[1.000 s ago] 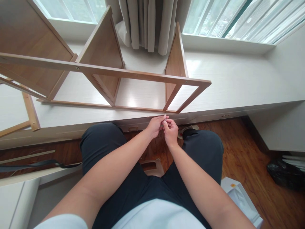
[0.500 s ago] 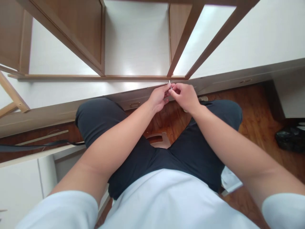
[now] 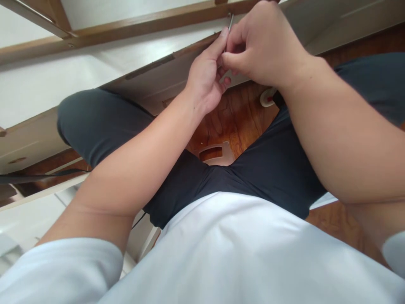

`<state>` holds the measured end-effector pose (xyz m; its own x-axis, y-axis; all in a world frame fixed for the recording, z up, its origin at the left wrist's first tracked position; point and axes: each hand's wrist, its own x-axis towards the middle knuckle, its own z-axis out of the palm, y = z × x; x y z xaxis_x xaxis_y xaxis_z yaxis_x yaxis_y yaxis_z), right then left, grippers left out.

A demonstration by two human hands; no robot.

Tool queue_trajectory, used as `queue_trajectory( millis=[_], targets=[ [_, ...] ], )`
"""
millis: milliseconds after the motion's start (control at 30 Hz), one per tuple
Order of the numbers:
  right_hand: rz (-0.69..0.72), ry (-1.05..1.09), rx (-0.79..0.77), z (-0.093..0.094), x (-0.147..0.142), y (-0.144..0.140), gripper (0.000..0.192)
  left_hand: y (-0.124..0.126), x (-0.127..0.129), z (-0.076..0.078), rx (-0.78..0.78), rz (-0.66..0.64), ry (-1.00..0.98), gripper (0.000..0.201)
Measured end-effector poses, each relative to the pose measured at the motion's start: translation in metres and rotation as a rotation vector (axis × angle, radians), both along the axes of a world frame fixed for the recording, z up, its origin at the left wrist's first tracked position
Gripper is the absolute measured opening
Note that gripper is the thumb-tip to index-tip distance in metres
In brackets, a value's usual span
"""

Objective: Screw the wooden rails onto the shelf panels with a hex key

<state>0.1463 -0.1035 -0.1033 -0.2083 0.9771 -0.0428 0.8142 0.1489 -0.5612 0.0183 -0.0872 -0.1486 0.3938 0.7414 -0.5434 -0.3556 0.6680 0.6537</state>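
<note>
In the head view, your left hand (image 3: 205, 78) and your right hand (image 3: 267, 46) meet near the top, a little right of the middle. The metal rod (image 3: 230, 22) is between their fingertips; it looks thin, silvery and straight in its visible length, and its upper end reaches the wooden frame (image 3: 139, 27). Whether this end sits inside a hole, I cannot tell. Your left thumb is pressed along the rod, and your right thumb and finger are pinched on its lower part, so both hands are clamped on it.

You have one rod, two hands and one brown frame, of which only a portion is visible. Below there are two dark trouser legs (image 3: 101, 120), one beige piece with a slot (image 3: 226, 154), and one shoe (image 3: 267, 97).

The front edge of the white desk (image 3: 82, 80) goes diagonally, from the lower left up to your hands. The strip between frame and edge is narrow beside your fingers and wider toward the left. Beneath your hands, between your legs, the wooden floor (image 3: 245, 114) gives open room.
</note>
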Motion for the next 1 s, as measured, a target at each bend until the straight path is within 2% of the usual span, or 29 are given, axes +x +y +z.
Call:
queue_trajectory(
  millis=[133, 267, 433, 600, 733, 867, 1000],
  targets=[
    [0.024, -0.009, -0.026, 0.005, 0.006, 0.0, 0.016, -0.002, 0.001, -0.003, 0.027, -0.034, -0.012, 0.04],
    [0.072, -0.011, -0.097, 0.005, 0.011, 0.001, 0.017, -0.004, -0.004, -0.003, 0.053, -0.047, 0.056, 0.035],
    [0.059, 0.024, -0.09, 0.004, 0.011, 0.002, 0.02, -0.001, -0.014, 0.0, 0.018, -0.079, 0.087, 0.018],
    [0.042, 0.087, -0.129, -0.006, 0.012, 0.002, 0.02, 0.001, -0.018, -0.003, -0.024, -0.054, 0.059, 0.029],
    [-0.007, 0.113, -0.128, -0.014, 0.015, -0.001, 0.022, 0.001, -0.018, -0.006, -0.034, -0.055, 0.022, 0.024],
    [-0.051, 0.116, -0.116, -0.018, 0.017, -0.002, 0.02, 0.001, -0.018, -0.003, -0.08, -0.006, 0.022, 0.022],
    [-0.065, 0.132, -0.106, -0.022, 0.016, -0.002, 0.018, 0.001, -0.02, 0.001, -0.102, 0.012, 0.038, 0.031]
  ],
)
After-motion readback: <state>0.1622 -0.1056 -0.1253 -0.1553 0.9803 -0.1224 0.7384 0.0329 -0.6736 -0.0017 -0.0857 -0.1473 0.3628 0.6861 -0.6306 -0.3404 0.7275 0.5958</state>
